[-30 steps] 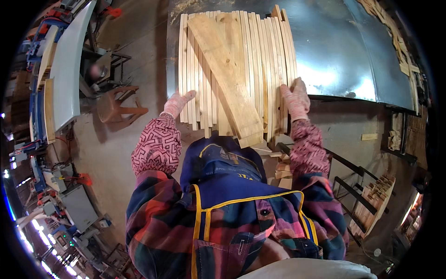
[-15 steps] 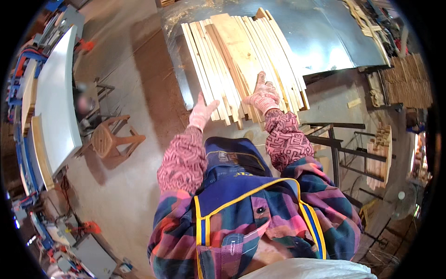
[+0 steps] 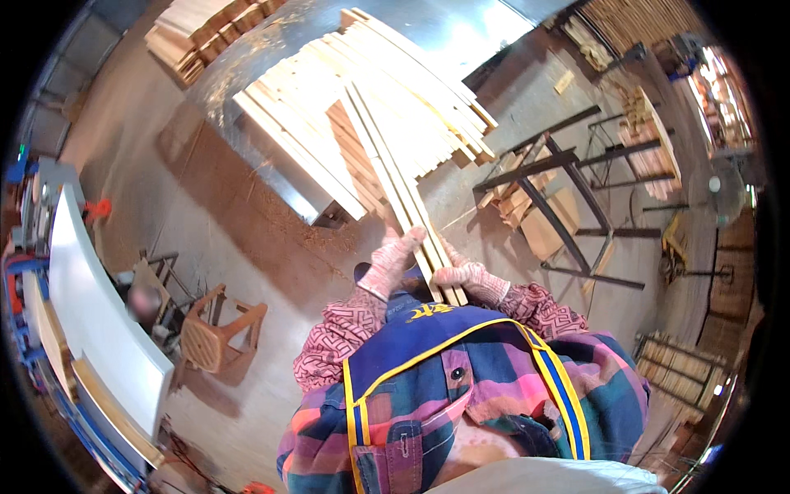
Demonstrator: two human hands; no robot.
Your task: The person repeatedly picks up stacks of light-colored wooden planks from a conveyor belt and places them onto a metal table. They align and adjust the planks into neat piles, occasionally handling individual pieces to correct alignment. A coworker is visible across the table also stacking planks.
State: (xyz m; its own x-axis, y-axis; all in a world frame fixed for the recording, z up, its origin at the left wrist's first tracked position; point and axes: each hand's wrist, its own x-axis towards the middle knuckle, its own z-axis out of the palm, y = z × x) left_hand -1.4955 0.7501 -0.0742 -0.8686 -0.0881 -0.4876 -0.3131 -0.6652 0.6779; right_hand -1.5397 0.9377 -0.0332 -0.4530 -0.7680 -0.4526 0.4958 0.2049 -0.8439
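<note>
Both my hands wear pink knitted gloves. My left hand (image 3: 388,262) and my right hand (image 3: 471,280) grip the near ends of a few long pale wooden slats (image 3: 395,177), pulled out toward my chest from a spread pile of slats (image 3: 362,99). The pile lies on a shiny metal table (image 3: 247,115). The slats in my hands slope from the pile down to my blue apron.
A stack of wood blocks (image 3: 193,29) sits at the table's far left. A wooden stool (image 3: 216,333) stands on the sawdust floor at my left, beside a long white machine (image 3: 103,329). Black metal frames (image 3: 568,214) with wood offcuts stand at my right.
My hands left the edges of the pile and closed together on a few slats, drawing them off the table toward me. My view swung left and tilted.
</note>
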